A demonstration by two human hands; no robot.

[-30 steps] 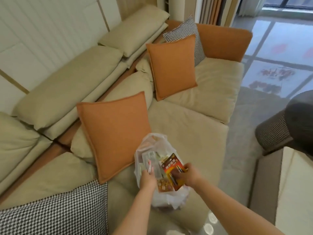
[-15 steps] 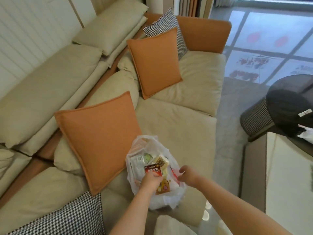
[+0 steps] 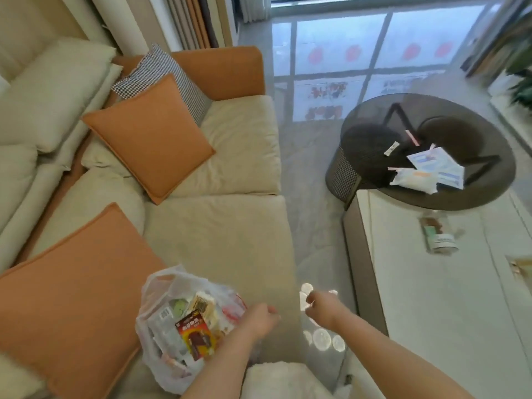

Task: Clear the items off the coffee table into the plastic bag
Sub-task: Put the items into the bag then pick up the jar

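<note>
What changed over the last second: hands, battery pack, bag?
The right hand let go of the red battery pack, which now lies in the plastic bag; that hand has pulled right, off the bag, and holds nothing. The left hand has come away from the bag's contents, loosely curled, at its right edge. The bag stayed on the sofa.

The plastic bag (image 3: pixel 172 326) sits on the sofa (image 3: pixel 218 231) at 7 o'clock, a battery pack (image 3: pixel 196 335) in it and a cushion (image 3: pixel 72 298) just beside it at 9. The coffee table (image 3: pixel 431 298) lies at 4 o'clock, a jar (image 3: pixel 439 234) on it. At 2 o'clock, packets (image 3: pixel 429 171) lie on the round glass table (image 3: pixel 374 122).
</note>
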